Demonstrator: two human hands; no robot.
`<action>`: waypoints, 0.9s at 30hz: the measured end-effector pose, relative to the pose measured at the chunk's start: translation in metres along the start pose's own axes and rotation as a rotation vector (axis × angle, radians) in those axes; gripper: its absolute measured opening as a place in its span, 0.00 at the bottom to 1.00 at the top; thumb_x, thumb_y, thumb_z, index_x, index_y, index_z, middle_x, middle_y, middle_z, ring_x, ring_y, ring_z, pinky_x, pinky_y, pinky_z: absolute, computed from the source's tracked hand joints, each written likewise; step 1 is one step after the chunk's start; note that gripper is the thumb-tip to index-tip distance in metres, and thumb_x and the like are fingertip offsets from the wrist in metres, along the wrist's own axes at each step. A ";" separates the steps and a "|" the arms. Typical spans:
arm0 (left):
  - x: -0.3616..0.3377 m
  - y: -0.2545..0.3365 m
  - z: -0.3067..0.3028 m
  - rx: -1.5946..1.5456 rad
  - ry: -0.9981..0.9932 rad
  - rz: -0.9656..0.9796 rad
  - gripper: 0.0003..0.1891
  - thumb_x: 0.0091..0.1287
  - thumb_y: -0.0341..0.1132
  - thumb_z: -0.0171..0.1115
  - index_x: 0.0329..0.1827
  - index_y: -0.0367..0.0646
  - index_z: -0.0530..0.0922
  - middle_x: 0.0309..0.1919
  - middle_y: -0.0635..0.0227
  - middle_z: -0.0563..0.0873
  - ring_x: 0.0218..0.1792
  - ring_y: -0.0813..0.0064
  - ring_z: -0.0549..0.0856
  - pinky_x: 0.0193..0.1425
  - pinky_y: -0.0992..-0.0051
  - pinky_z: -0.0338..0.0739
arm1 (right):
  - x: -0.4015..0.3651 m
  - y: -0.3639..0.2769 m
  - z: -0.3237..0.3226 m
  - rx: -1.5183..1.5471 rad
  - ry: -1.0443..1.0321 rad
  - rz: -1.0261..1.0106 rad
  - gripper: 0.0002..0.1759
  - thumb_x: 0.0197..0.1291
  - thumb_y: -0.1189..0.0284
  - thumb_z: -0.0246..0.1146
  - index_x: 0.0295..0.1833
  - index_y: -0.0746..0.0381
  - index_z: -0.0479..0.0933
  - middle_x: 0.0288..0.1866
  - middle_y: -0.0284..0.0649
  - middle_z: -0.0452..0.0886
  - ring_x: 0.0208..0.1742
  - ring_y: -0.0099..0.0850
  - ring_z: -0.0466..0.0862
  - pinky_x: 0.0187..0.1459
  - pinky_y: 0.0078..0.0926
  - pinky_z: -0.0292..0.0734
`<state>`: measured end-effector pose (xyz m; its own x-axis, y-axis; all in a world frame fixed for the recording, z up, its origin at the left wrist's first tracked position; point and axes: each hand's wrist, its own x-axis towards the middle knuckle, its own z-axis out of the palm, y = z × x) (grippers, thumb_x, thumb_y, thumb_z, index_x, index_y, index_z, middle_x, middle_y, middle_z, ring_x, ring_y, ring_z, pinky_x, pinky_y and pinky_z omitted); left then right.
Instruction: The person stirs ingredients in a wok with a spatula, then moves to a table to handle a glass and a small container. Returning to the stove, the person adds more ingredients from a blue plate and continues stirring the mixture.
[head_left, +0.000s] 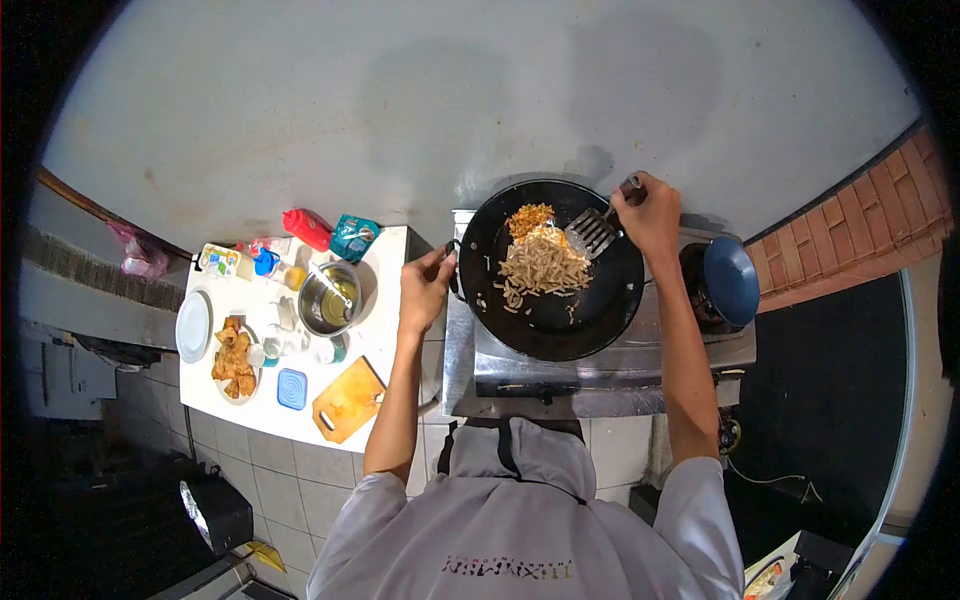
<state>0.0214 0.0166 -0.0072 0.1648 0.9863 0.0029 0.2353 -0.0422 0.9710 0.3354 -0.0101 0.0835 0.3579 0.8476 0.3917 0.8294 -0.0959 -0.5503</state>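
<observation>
A large black wok (pixel 600 310) sits on the metal stove. Inside it lie pale brown strips of food (pixel 545 270), a whitish patch like egg, and orange-brown crumbly bits (pixel 530 218). My right hand (pixel 650 215) is closed around the dark handle of a slotted metal spatula (pixel 592 234). The spatula's slotted blade rests at the right edge of the food. My left hand (pixel 426 290) pinches the small side handle (pixel 455 268) at the wok's left rim.
On the white table (pixel 370 340) at left stand a steel pot (pixel 330 298), red bottle (pixel 307 229), teal pouch (pixel 353 238), cutting board (pixel 348 400) and plate of fried pieces (pixel 234 362). A blue-black pan (pixel 731 281) sits right of the wok. Behind the stove rises a grey wall (pixel 540 100).
</observation>
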 end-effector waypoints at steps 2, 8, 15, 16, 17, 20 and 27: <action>0.001 0.002 -0.001 0.000 -0.002 -0.008 0.18 0.69 0.33 0.62 0.56 0.28 0.78 0.32 0.63 0.87 0.32 0.84 0.80 0.39 0.80 0.77 | -0.003 0.008 0.010 -0.001 0.013 -0.092 0.13 0.53 0.68 0.69 0.33 0.69 0.79 0.27 0.52 0.82 0.32 0.50 0.83 0.35 0.42 0.74; 0.002 0.005 -0.003 0.009 -0.026 -0.017 0.18 0.67 0.33 0.65 0.52 0.25 0.80 0.32 0.64 0.86 0.33 0.83 0.79 0.40 0.81 0.75 | -0.008 0.037 0.019 0.159 0.030 -0.204 0.18 0.59 0.65 0.67 0.28 0.71 0.77 0.23 0.51 0.79 0.25 0.46 0.79 0.30 0.39 0.70; 0.003 0.012 -0.006 0.014 -0.028 -0.065 0.17 0.67 0.34 0.65 0.49 0.25 0.81 0.29 0.68 0.85 0.32 0.85 0.77 0.38 0.81 0.74 | -0.041 0.028 0.037 0.423 -0.024 0.086 0.17 0.61 0.68 0.67 0.27 0.72 0.76 0.13 0.38 0.65 0.18 0.21 0.62 0.22 0.29 0.62; 0.003 0.010 -0.005 0.024 -0.015 -0.026 0.17 0.67 0.34 0.66 0.49 0.25 0.81 0.29 0.68 0.85 0.31 0.85 0.77 0.38 0.81 0.74 | -0.046 0.014 0.028 0.391 0.001 0.020 0.15 0.62 0.69 0.66 0.28 0.70 0.78 0.14 0.37 0.69 0.17 0.20 0.64 0.21 0.28 0.62; 0.002 0.009 -0.004 0.035 -0.006 0.014 0.17 0.67 0.34 0.66 0.49 0.26 0.81 0.28 0.68 0.85 0.31 0.85 0.77 0.38 0.81 0.74 | -0.052 -0.003 0.017 0.391 0.000 0.028 0.15 0.62 0.69 0.66 0.28 0.70 0.78 0.14 0.37 0.69 0.17 0.20 0.64 0.21 0.28 0.62; 0.003 0.013 -0.004 0.024 -0.013 -0.022 0.17 0.67 0.34 0.66 0.49 0.26 0.81 0.28 0.68 0.85 0.30 0.85 0.76 0.38 0.81 0.74 | -0.067 -0.047 -0.003 0.318 -0.034 -0.105 0.12 0.61 0.68 0.66 0.36 0.68 0.80 0.24 0.42 0.80 0.20 0.26 0.77 0.23 0.26 0.71; 0.002 0.012 -0.006 0.055 -0.024 0.017 0.16 0.67 0.34 0.65 0.49 0.27 0.82 0.28 0.69 0.85 0.28 0.85 0.76 0.34 0.82 0.73 | -0.102 -0.046 -0.005 0.246 -0.151 -0.300 0.08 0.58 0.76 0.68 0.40 0.69 0.79 0.32 0.45 0.82 0.28 0.35 0.84 0.27 0.28 0.77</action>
<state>0.0192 0.0192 0.0056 0.1918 0.9813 0.0132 0.2847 -0.0685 0.9562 0.2628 -0.0952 0.0726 0.0337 0.8878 0.4590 0.7535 0.2791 -0.5952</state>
